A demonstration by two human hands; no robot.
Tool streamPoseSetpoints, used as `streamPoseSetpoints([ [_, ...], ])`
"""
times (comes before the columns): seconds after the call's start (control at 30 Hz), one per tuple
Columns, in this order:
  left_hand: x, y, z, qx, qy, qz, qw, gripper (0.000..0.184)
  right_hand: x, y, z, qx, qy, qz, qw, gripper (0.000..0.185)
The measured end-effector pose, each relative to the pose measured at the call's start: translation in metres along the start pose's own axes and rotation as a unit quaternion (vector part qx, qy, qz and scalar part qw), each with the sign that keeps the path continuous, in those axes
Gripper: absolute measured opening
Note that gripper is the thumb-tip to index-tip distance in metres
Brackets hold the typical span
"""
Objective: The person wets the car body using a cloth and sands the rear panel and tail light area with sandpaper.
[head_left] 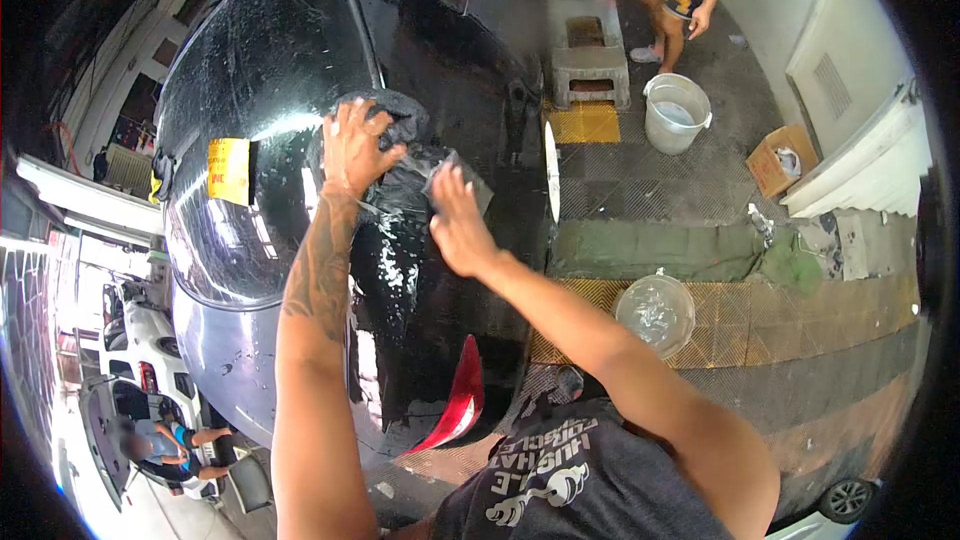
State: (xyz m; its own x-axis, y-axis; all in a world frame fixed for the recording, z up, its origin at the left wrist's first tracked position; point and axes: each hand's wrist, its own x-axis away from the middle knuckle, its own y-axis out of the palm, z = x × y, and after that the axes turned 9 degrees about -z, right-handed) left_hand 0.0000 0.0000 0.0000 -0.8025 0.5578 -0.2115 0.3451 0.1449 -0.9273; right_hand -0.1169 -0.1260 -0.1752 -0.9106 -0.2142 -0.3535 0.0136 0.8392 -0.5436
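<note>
My left hand (355, 148) presses on a dark wet cloth (402, 118) against the black car, beside the rear window (265, 140). Its fingers are bent over the cloth's edge. To the right, my right hand (460, 220) lies flat with its fingers over a thin greyish sheet or pad (470, 180) on the glossy body panel. Water and white suds (392, 260) streak the panel below both hands. A red tail light (462, 405) is nearer to my body. A yellow paper (229, 171) is stuck on the rear window.
On the right floor stand a white bucket (677, 115), a clear round tub (655, 315), a grey step stool (590, 65) and a cardboard box (778, 162). Another person (675, 0) stands at the top right. At lower left a person (165, 443) sits near a white car (155, 335).
</note>
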Motion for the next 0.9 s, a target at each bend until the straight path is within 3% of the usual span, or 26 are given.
streamPoseSetpoints([
  [0.03, 0.002, 0.005, -0.002, -0.012, 0.023, 0.036, 0.999, 0.050, 0.030, -0.001, -0.024, -0.010, 0.002, -0.062, 0.998, 0.073],
  [0.07, 0.001, 0.000, -0.007, 0.005, 0.037, 0.007, 0.999, 0.051, 0.063, 0.008, -0.044, -0.004, -0.033, -0.089, 0.996, 0.073],
  [0.1, -0.056, -0.039, -0.059, -0.062, 0.073, 0.006, 0.995, 0.052, 0.006, 0.021, -0.054, -0.034, -0.122, -0.061, 0.990, 0.073],
  [0.13, -0.062, -0.034, -0.071, -0.051, 0.082, 0.031, 0.995, 0.052, 0.012, 0.015, -0.048, -0.052, -0.141, -0.076, 0.986, 0.074],
  [0.23, -0.067, -0.033, -0.094, 0.002, 0.122, 0.057, 0.991, 0.054, -0.050, -0.039, -0.013, 0.033, -0.030, -0.087, 0.995, 0.072],
  [0.3, -0.061, -0.045, -0.106, 0.013, 0.151, 0.020, 0.988, 0.059, -0.121, -0.042, 0.053, 0.047, 0.033, 0.017, 0.998, 0.070],
  [0.37, -0.056, -0.044, -0.109, -0.002, 0.164, 0.018, 0.986, 0.061, -0.145, -0.046, 0.082, -0.014, 0.048, 0.044, 0.998, 0.069],
  [0.5, -0.060, -0.043, -0.113, 0.022, 0.137, 0.029, 0.990, 0.060, -0.056, -0.035, 0.013, -0.020, -0.013, -0.101, 0.995, 0.071],
  [0.57, -0.064, -0.041, -0.116, 0.011, 0.119, 0.039, 0.992, 0.061, -0.051, -0.044, 0.010, -0.011, -0.036, -0.117, 0.992, 0.073],
  [0.67, -0.065, -0.027, -0.123, 0.036, 0.004, 0.121, 0.992, 0.060, -0.147, -0.052, 0.058, 0.088, 0.023, 0.018, 0.996, 0.074],
  [0.77, -0.066, -0.024, -0.129, 0.054, -0.031, 0.145, 0.988, 0.059, -0.189, -0.062, 0.081, -0.042, 0.060, 0.064, 0.995, 0.071],
  [0.83, -0.065, -0.026, -0.133, 0.067, -0.032, 0.122, 0.990, 0.067, -0.133, -0.042, 0.047, 0.007, -0.024, 0.040, 0.999, 0.071],
  [0.9, -0.056, -0.036, -0.129, 0.055, 0.024, 0.062, 0.996, 0.078, -0.067, -0.022, 0.019, -0.034, -0.062, -0.035, 0.997, 0.076],
])
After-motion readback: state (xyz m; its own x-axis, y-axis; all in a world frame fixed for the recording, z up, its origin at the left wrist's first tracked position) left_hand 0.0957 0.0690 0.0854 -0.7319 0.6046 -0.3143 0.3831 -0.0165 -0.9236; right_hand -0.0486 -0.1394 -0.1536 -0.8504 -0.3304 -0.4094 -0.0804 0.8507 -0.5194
